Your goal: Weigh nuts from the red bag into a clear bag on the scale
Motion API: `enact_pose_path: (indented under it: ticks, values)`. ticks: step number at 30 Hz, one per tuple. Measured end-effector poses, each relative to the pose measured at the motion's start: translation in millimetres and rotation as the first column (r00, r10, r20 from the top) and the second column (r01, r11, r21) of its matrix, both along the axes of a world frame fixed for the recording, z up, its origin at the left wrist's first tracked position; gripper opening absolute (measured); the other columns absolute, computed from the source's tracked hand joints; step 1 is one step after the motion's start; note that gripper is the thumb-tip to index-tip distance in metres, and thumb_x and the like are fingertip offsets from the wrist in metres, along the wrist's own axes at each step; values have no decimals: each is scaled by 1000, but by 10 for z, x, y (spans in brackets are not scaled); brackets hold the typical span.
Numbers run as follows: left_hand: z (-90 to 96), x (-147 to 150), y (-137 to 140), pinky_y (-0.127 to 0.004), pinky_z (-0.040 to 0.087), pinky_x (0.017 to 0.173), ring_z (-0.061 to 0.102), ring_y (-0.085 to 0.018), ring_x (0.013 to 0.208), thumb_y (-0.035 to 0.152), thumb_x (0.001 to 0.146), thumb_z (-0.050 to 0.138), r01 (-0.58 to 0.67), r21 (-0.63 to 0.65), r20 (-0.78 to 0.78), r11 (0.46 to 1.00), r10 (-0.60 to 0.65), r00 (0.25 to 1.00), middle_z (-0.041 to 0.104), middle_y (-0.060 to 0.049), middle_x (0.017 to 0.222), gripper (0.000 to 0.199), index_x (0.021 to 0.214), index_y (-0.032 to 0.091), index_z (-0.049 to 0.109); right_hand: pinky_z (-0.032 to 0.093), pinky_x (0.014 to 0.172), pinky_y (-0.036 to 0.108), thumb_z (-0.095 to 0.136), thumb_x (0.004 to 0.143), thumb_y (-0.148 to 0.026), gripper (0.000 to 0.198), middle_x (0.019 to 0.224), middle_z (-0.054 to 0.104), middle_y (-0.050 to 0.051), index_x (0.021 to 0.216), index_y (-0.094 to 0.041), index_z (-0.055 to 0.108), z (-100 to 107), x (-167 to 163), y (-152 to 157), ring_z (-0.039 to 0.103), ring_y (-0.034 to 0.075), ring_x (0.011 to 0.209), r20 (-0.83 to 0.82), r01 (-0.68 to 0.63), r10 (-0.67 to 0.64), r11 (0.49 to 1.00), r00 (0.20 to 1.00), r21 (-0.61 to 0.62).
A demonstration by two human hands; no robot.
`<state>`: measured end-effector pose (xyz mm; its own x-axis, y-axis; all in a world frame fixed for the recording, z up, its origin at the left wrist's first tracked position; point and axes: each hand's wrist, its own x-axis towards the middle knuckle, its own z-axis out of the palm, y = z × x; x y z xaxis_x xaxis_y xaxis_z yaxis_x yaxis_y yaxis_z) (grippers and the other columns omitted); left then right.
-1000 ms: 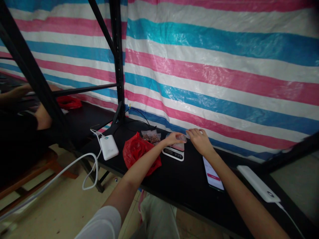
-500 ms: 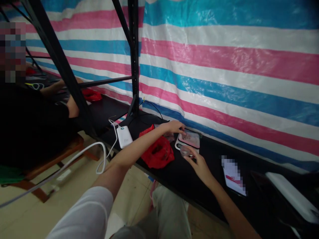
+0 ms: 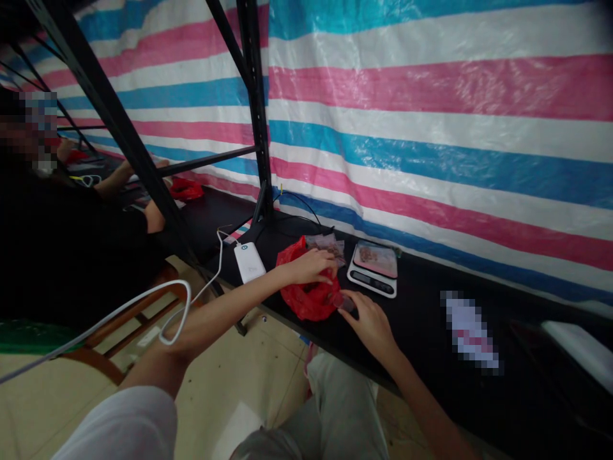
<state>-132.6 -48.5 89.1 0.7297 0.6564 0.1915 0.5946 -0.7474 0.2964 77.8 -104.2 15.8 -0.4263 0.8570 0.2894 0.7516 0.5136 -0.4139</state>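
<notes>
My left hand (image 3: 315, 266) lies over the mouth of a crumpled red plastic bag (image 3: 311, 305), its fingers curled on the rim; the fingertips are partly hidden. Between the thumb and fingers of my right hand (image 3: 371, 319) is a small clear plastic cup (image 3: 345, 303), close against the bag's right side. Dark contents show faintly inside the bag. Behind it lie clear packets (image 3: 330, 246) of small brownish pieces. A white digital scale (image 3: 371, 282) stands right of the bag, bearing a shallow tray (image 3: 383, 259) with small brownish pieces in it.
A white power bank (image 3: 249, 262) with a white cable (image 3: 191, 300) sits left of the bag. A blurred-out phone (image 3: 472, 332) and a white object (image 3: 577, 351) lie to the right. A black metal post (image 3: 258, 121) rises behind. Another person (image 3: 62, 236) sits at the left.
Both hands have moved from the scale to the red bag. My left hand has left the tray and is on the bag; my right hand has carried the clear cup to the bag's side.
</notes>
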Motion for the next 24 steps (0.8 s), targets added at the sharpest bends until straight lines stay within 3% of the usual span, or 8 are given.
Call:
enact_pose_path:
  ticks: [3, 8, 11, 20, 24]
  values:
    - [-116, 21, -173, -27, 36, 77, 52, -19, 92, 35, 75, 61, 103, 77, -142, 992, -92, 986, 59, -4, 91, 19, 87, 20, 60, 42, 75, 35, 53, 79, -31, 29, 101, 63, 5, 108, -25, 55, -49, -25, -12, 58, 23, 93, 102, 10, -9, 1000, 995, -13]
    - [-333, 68, -302, -31, 35, 75, 51, -21, 91, 40, 75, 60, 45, 238, -278, 970, 24, 960, 57, -8, 95, 33, 95, 15, 56, 38, 75, 32, 52, 81, -30, 30, 104, 62, 7, 110, -22, 54, -51, -132, -59, 56, 21, 95, 175, 69, -70, 998, 982, 11]
    - [-365, 90, -303, -31, 33, 74, 51, -20, 90, 41, 78, 56, -4, 240, -288, 971, 75, 955, 57, -7, 93, 29, 91, 15, 58, 36, 74, 31, 52, 81, -30, 30, 104, 63, 6, 110, -22, 54, -34, -140, -71, 56, 21, 94, 168, 73, -74, 997, 983, 8]
    - [-348, 176, -283, -30, 29, 74, 50, -19, 91, 32, 75, 62, 1, 161, -304, 987, 48, 952, 58, -6, 91, 16, 80, 16, 63, 34, 73, 31, 55, 81, -31, 31, 105, 64, 6, 111, -22, 54, -68, -116, -74, 56, 21, 92, 85, 103, -103, 995, 991, 4]
    - [-300, 169, -267, -30, 28, 76, 49, -18, 93, 34, 75, 63, -39, 96, -204, 995, 58, 977, 58, -4, 90, 16, 78, 19, 64, 35, 73, 32, 56, 80, -30, 31, 104, 64, 5, 110, -22, 55, -103, -108, -90, 57, 21, 91, 38, 112, -112, 994, 993, 0]
